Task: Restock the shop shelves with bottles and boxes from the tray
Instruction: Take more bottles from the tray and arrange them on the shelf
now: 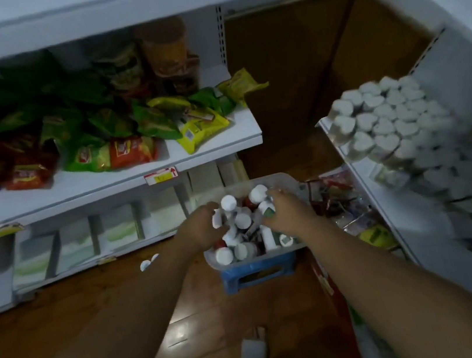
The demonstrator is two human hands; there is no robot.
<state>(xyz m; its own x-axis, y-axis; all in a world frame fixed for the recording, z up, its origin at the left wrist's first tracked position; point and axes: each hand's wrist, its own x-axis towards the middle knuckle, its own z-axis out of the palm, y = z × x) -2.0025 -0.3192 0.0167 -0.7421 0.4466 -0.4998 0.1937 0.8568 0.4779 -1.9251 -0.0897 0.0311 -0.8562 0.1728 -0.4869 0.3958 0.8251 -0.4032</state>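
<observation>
A clear plastic tray (287,180) full of small white-capped bottles (224,255) rests on a blue stool (258,272) on the floor. Both my hands reach into it. My left hand (202,226) curls its fingers round white-capped bottles at the tray's left side. My right hand (287,211) grips a bottle with a green label (267,208) at the tray's middle. The right shelf (383,187) holds several rows of bottles with white heart-shaped caps (385,122).
The left shelf (106,179) carries green, red and yellow snack packets (118,135) and jars at the back. White boxes (84,241) line the shelf below. Two white caps (149,262) lie on the wooden floor. Packets (356,216) fill the low right shelf.
</observation>
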